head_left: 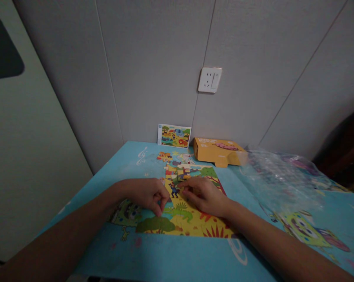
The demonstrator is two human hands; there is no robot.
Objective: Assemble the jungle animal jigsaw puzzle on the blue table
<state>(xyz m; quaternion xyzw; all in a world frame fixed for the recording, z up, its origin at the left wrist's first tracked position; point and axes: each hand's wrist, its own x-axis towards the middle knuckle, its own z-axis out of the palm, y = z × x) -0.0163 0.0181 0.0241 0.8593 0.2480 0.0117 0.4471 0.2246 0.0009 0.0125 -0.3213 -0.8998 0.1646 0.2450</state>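
A mostly assembled jigsaw puzzle point(191, 229) with a yellow ground, a green crocodile and trees lies flat on the table. My left hand point(147, 195) is at its left side, fingers curled in and thumb pointing down near the puzzle; no piece shows in it. From the right, my right hand point(205, 196) reaches over the upper middle, its index finger and thumb close together at a puzzle piece point(182, 174). That piece appears to sit unevenly over its neighbours. My fingers partly hide the contact.
Loose puzzle pieces point(164, 156) lie behind the puzzle. A picture card point(174, 136) leans against the wall, beside an opened orange box point(219, 150). Crumpled clear plastic point(282, 178) spreads over the right side of the blue cartoon-printed table point(141, 254). A socket point(210, 80) is on the wall.
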